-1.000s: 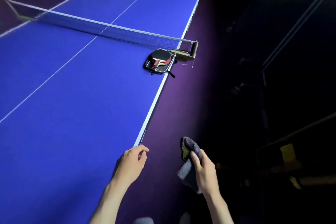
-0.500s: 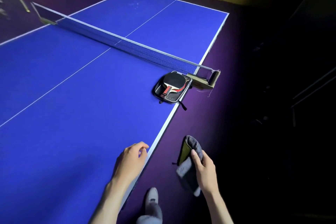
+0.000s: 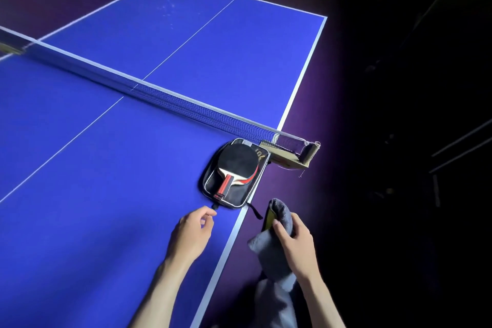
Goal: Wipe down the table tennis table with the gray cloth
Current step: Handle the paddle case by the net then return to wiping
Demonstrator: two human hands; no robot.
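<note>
- Desk [image 3: 80,221]: blue playing surface with white lines; its right edge runs from near centre to far right.
- Net [image 3: 186,104]: stretched across the desk, clamped at a post [image 3: 310,154] on the right edge.
- Paddle [image 3: 237,165]: black face up, red-and-black handle pointing near, lying on a black case [image 3: 234,194] beside the net post.
- Left hand [image 3: 191,234]: over the desk just near the case; fingers loosely curled, thumb and forefinger close to the case's zipper pull, contact cannot be told.
- Right hand [image 3: 295,239]: off the desk's right edge, fingers curled round the gray cloth [image 3: 269,250].
- Gray cloth: bunched, yellow edge showing, held beside the desk, not touching it.
</note>
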